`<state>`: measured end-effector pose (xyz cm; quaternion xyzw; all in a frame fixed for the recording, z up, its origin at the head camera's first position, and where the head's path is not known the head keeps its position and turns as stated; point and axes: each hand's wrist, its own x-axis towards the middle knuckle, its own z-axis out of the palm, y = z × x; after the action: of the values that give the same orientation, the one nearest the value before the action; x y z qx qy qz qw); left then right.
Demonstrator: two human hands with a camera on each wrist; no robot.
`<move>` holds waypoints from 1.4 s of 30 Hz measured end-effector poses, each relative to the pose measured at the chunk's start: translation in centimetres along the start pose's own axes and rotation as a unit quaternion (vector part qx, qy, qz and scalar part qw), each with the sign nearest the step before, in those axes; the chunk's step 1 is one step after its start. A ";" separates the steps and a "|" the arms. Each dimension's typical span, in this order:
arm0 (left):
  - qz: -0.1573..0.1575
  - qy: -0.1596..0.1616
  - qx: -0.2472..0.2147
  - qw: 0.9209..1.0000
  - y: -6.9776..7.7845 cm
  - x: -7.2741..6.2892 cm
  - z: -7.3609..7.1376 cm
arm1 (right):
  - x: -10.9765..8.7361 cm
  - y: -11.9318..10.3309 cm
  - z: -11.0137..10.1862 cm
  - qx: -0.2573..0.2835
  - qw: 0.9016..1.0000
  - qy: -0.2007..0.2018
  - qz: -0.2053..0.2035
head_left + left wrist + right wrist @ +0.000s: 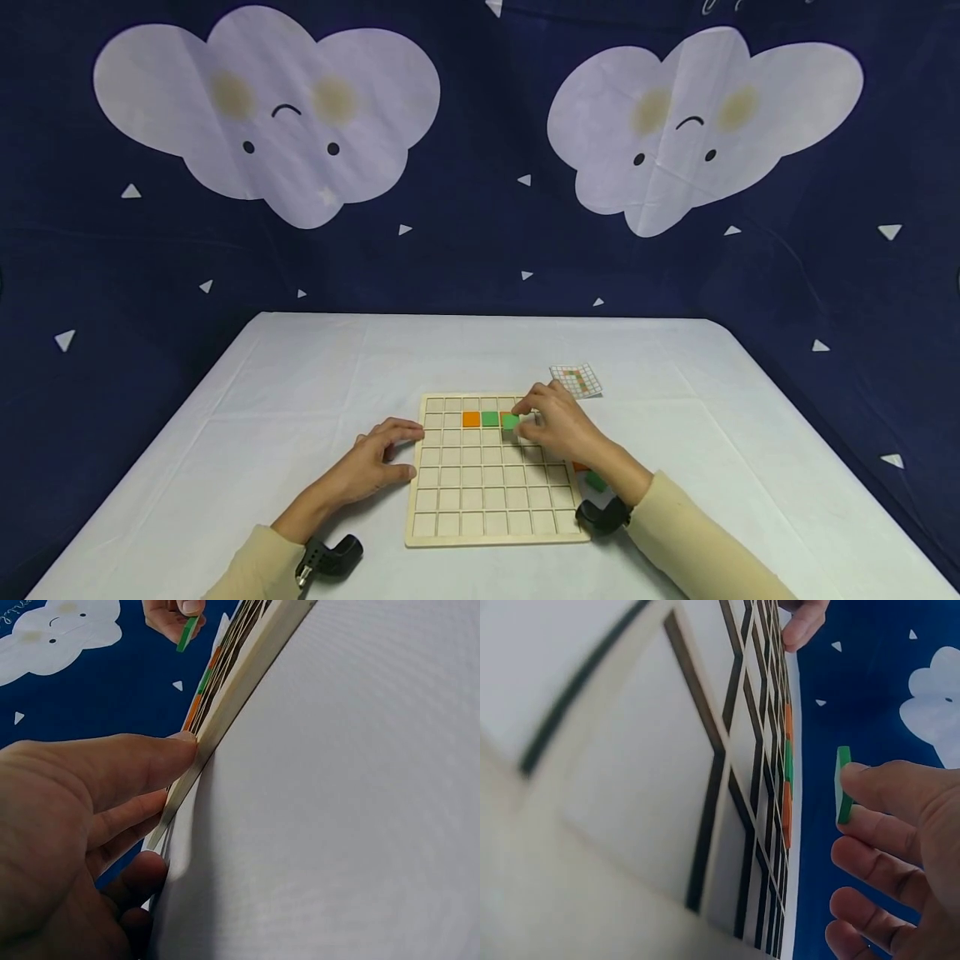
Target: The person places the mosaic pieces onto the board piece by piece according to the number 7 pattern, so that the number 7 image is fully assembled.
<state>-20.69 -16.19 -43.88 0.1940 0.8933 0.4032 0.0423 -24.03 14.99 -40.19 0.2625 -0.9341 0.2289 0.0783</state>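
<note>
My right hand pinches a thin green square tile between thumb and fingers, above the wooden grid board. In the right wrist view this tile stands apart from the board surface. One row near the board's far edge holds an orange tile, a green tile and a second orange tile, partly covered by the held tile in the head view. My left hand rests at the board's left edge, thumb and fingertips touching its rim, fingers loosely bent.
A small card printed with a coloured grid pattern lies beyond the board at the right. Beside the board's right edge, partly under my right forearm, are loose green and orange tiles. A white cloth covers the table.
</note>
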 end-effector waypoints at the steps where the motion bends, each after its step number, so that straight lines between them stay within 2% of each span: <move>1: -0.001 0.001 0.000 1.000 0.1 0.0 0.0 | 0.0 0.0 0.1 -0.002 1.000 -0.001 0.001; 12: -0.009 -0.002 -0.013 1.000 0.1 0.0 0.0 | 0.0 0.1 0.6 0.003 1.000 -0.020 0.021; 20: 0.002 -0.002 0.000 1.000 0.0 0.0 -0.1 | 0.0 0.2 0.8 -0.001 1.000 -0.022 0.020; 38: -0.015 -0.002 -0.012 1.000 0.5 -0.2 -0.1 | -0.2 0.2 0.9 -0.011 0.999 -0.036 0.007; 42: -0.009 -0.004 -0.012 1.000 0.5 -0.3 -0.2 | -0.2 0.1 0.9 -0.020 0.999 -0.036 0.004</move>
<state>-20.35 -16.13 -43.44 0.1866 0.8900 0.4128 0.0518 -23.95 14.77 -41.06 0.2650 -0.9419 0.2007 0.0491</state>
